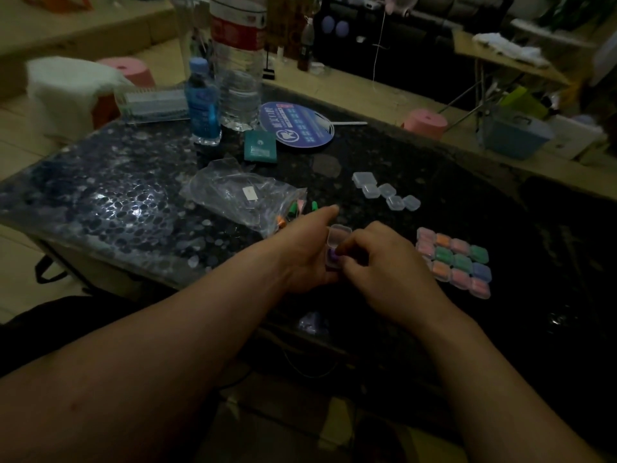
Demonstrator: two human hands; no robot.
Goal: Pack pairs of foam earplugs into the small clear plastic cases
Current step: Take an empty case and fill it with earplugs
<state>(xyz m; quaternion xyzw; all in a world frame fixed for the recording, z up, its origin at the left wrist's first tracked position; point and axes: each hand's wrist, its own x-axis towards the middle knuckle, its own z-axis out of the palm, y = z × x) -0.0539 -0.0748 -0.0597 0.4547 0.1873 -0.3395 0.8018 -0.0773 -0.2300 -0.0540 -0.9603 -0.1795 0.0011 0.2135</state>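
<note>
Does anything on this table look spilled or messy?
Only slightly. A few loose earplugs lie spilled at the mouth of the bag, green, orange and pink. The empty cases sit in a ragged string, unlike the tidy grid of filled cases. Nothing looks damaged.

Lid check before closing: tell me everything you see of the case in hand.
The case is small, clear plastic, with its lid open and tilted up. The left hand holds its base near the table's front edge; the right hand pinches a purple plug into the base. No second plug shows.
</note>
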